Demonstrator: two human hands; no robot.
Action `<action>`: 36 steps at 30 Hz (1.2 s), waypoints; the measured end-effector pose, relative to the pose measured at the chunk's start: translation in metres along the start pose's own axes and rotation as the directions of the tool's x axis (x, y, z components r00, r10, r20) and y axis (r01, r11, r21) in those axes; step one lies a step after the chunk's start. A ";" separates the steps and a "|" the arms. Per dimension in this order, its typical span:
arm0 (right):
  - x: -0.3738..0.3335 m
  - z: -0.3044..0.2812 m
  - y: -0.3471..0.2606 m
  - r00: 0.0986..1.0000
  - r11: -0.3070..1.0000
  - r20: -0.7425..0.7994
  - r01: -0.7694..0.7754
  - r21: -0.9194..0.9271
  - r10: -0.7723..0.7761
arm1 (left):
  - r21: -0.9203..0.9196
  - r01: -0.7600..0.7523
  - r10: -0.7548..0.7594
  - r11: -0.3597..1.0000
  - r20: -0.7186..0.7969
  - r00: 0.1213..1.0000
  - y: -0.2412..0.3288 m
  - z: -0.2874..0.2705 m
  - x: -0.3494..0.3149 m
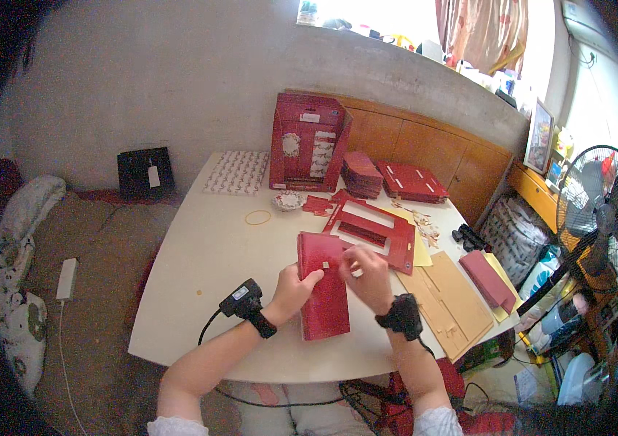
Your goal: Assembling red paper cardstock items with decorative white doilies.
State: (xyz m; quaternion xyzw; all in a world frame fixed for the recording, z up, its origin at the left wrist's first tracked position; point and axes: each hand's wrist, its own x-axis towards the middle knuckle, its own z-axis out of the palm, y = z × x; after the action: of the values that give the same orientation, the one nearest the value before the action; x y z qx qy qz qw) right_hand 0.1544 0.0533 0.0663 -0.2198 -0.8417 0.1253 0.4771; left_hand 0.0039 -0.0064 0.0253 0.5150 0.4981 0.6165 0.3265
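Note:
Upright over the near middle of the table stands a folded red cardboard piece [326,309]. My left hand [297,292] grips its left edge, the thumb lying across the front. A small pale square [326,265] sits on the card's face, just beyond that thumb. Beside the card's right edge, my right hand [368,278] has its fingers curled and pinched together; whatever is between them is too small to make out. Behind both hands lies a flat red cardboard frame [400,243] with cut-out windows.
A tall red display box [307,138] stands at the back of the white table [200,305], near stacked red cards [362,174] and a patterned sheet [236,172]. A yellow rubber band [258,217] lies left. Tan boards [451,305] and a black fan [603,211] are at the right.

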 end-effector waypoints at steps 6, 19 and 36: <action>-0.003 -0.040 0.041 0.928 0.928 0.292 -0.123 -0.351 0.233 | -0.138 0.157 -0.172 0.978 -0.110 0.979 -0.029 -0.019 0.021; -0.005 -0.035 0.068 0.868 0.930 0.355 -0.273 -0.246 0.349 | -0.278 0.254 -0.302 0.926 -0.145 0.942 -0.017 -0.027 0.024; -0.003 -0.042 0.065 0.814 0.909 0.420 -0.293 -0.298 0.400 | -0.244 0.257 -0.306 0.935 -0.189 0.933 -0.015 -0.037 0.028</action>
State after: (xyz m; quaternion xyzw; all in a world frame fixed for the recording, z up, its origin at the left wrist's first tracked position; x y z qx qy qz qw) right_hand 0.2079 0.1087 0.0583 -0.3841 -0.8860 0.1666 0.1991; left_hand -0.0405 0.0131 0.0210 0.3268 0.5310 0.6672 0.4076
